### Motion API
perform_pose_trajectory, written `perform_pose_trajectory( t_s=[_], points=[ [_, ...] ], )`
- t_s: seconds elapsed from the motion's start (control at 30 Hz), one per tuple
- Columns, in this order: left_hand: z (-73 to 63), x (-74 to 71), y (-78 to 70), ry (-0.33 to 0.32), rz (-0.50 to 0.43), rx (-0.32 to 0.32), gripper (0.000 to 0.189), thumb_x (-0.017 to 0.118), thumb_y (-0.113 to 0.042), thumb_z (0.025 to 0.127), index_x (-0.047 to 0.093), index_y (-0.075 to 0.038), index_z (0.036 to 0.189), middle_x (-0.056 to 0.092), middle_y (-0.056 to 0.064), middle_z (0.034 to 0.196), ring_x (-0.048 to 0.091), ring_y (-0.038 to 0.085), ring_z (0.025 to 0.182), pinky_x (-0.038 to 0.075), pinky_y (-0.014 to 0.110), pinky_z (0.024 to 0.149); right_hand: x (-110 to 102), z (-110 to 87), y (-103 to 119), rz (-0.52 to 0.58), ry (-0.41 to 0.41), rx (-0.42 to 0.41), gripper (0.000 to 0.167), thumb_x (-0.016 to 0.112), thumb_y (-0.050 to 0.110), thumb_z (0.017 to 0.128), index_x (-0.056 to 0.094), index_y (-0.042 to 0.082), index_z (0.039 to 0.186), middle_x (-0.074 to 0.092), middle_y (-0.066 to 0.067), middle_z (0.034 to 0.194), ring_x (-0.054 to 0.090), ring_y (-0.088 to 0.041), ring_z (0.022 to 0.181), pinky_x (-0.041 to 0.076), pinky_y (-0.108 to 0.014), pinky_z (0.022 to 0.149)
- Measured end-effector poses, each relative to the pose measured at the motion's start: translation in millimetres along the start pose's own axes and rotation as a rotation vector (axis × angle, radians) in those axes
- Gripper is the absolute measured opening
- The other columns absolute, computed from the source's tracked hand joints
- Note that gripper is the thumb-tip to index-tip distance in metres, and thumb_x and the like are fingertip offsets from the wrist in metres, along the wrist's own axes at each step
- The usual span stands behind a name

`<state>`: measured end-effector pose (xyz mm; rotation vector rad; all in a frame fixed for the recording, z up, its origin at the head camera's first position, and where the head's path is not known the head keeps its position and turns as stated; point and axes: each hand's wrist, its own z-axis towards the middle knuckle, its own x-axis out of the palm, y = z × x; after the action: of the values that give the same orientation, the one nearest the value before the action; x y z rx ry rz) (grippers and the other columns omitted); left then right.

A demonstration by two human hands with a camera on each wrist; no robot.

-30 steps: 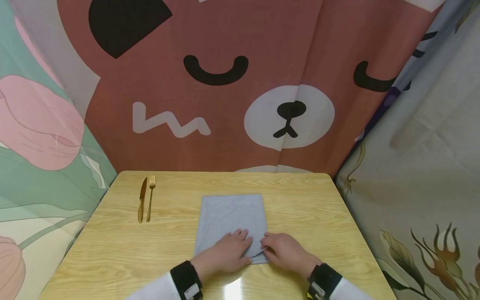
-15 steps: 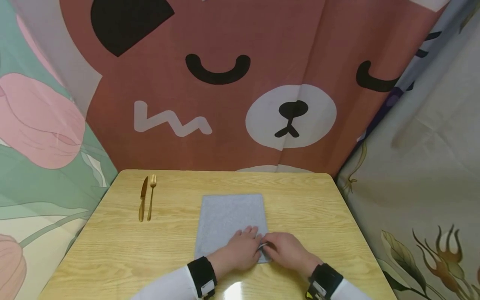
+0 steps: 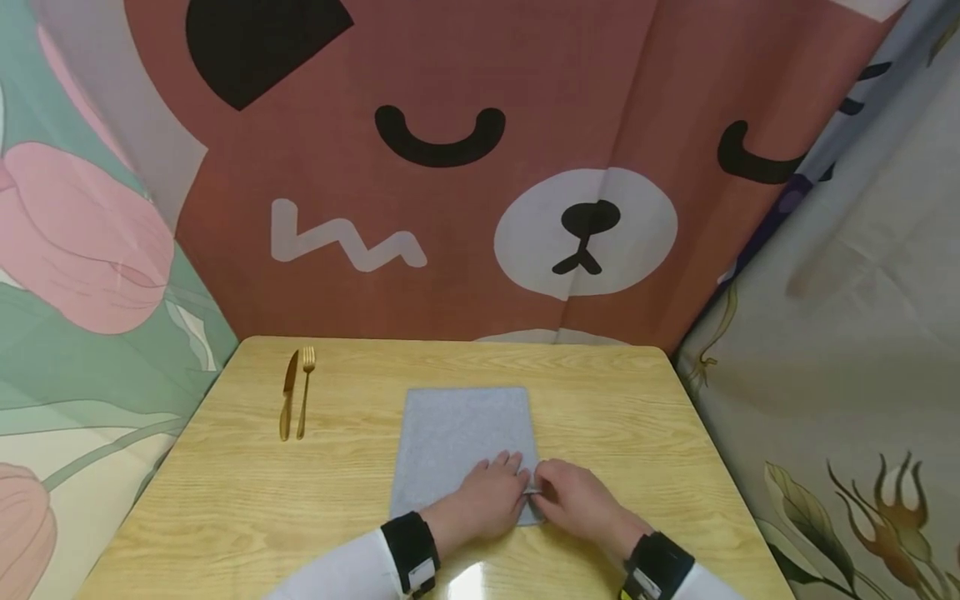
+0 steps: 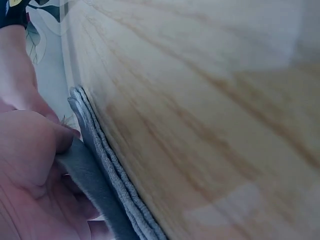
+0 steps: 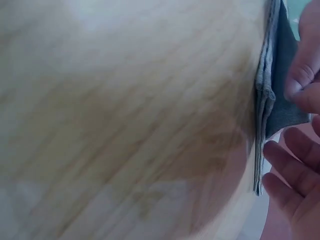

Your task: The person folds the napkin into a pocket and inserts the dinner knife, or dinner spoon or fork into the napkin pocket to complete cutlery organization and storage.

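Note:
A folded blue-grey cloth (image 3: 465, 425) lies on the table with its layers stacked, as their edges show in the left wrist view. My left hand (image 3: 491, 496) rests on the near right part of it, fingers reaching forward. A top layer (image 4: 92, 172) lifts toward that hand's thumb in the left wrist view. At the right edge, my right hand (image 3: 577, 500) pinches a raised bit of the cloth, close beside the left fingertips. From the right wrist, the lifted flap (image 5: 285, 107) stands off the stack near the thumb (image 5: 302, 72). The pinched edge is mostly covered by the fingers.
A gold knife (image 3: 288, 396) and a gold fork (image 3: 306, 392) lie side by side at the table's far left. The wooden table (image 3: 615, 400) is bordered by a printed curtain (image 3: 337, 308) at the back and more hangings on both sides.
My left hand has slid right across the cloth to sit next to the right hand. The right hand keeps its pinch at the right edge, with a small shift. The cutlery stays put.

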<state>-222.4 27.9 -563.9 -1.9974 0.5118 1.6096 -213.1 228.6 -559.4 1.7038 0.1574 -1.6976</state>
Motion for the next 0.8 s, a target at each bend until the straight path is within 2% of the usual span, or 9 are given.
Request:
perform_pose_trajectory(
  t_s=[0.2, 0.3, 0.37, 0.43, 0.57, 0.67, 0.8],
  points=[
    [0.6, -0.8, 1.5, -0.01, 0.002, 0.005, 0.046, 0.043, -0.038, 0.108, 0.056, -0.019, 0.148, 0.047, 0.009, 0.161, 0.045, 0.029, 0.149, 0.045, 0.052, 0.114, -0.2, -15.9, 1.2, -0.147, -0.03, -0.186, 0.004, 0.072, 0.022, 0.093, 0.073, 0.021, 0.096, 0.07, 0.013, 0.088, 0.065, -0.002, 0.082, 0.057, -0.029, 0.077],
    [2.1, -0.8, 2.4, -0.005, -0.015, -0.002, 0.047, 0.04, -0.041, 0.109, 0.057, -0.021, 0.148, 0.047, 0.008, 0.161, 0.044, 0.028, 0.149, 0.045, 0.051, 0.115, -2.5, -23.9, 2.3, -0.193, -0.004, -0.221, 0.008, 0.069, 0.021, 0.095, 0.074, 0.018, 0.1, 0.074, 0.011, 0.091, 0.07, -0.006, 0.086, 0.058, -0.031, 0.081],
    [3.3, -1.3, 2.4, 0.0, -0.025, -0.006, 0.048, 0.038, -0.043, 0.109, 0.057, -0.021, 0.147, 0.047, 0.007, 0.161, 0.044, 0.027, 0.149, 0.044, 0.05, 0.115, -5.0, -29.0, 3.2, -0.218, 0.028, -0.227, 0.014, 0.066, 0.021, 0.097, 0.075, 0.016, 0.106, 0.076, 0.007, 0.099, 0.072, -0.01, 0.093, 0.059, -0.034, 0.085],
    [4.1, -2.0, 2.2, 0.003, -0.031, -0.01, 0.048, 0.037, -0.044, 0.11, 0.058, -0.021, 0.147, 0.047, 0.007, 0.16, 0.044, 0.027, 0.149, 0.044, 0.05, 0.115, -7.1, -33.1, 4.4, -0.227, 0.082, -0.221, 0.023, 0.063, 0.023, 0.1, 0.074, 0.014, 0.117, 0.077, 0.003, 0.114, 0.072, -0.014, 0.107, 0.058, -0.037, 0.093],
    [4.7, -3.5, 1.8, 0.003, -0.038, -0.006, 0.046, 0.039, -0.042, 0.109, 0.059, -0.022, 0.146, 0.048, 0.008, 0.16, 0.045, 0.029, 0.149, 0.044, 0.05, 0.116, -8.2, -37.1, 7.4, -0.22, 0.23, -0.195, 0.042, 0.055, 0.032, 0.105, 0.062, 0.013, 0.142, 0.061, -0.003, 0.148, 0.058, -0.023, 0.137, 0.05, -0.048, 0.11],
    [4.7, -3.0, 1.6, 0.005, -0.046, -0.001, 0.045, 0.04, -0.042, 0.109, 0.058, -0.023, 0.146, 0.048, 0.008, 0.16, 0.045, 0.03, 0.149, 0.043, 0.051, 0.116, -6.5, -38.9, 9.3, -0.199, 0.317, -0.156, 0.051, 0.052, 0.039, 0.106, 0.055, 0.013, 0.149, 0.053, -0.003, 0.156, 0.05, -0.023, 0.146, 0.044, -0.052, 0.115],
    [4.5, -0.8, 1.1, -0.001, -0.05, 0.001, 0.045, 0.041, -0.042, 0.109, 0.057, -0.024, 0.148, 0.047, 0.007, 0.161, 0.044, 0.031, 0.149, 0.043, 0.05, 0.116, -4.8, -41.7, 11.9, -0.185, 0.349, -0.127, 0.053, 0.05, 0.042, 0.107, 0.054, 0.011, 0.15, 0.051, -0.004, 0.157, 0.049, -0.02, 0.146, 0.044, -0.053, 0.115]
  ],
)
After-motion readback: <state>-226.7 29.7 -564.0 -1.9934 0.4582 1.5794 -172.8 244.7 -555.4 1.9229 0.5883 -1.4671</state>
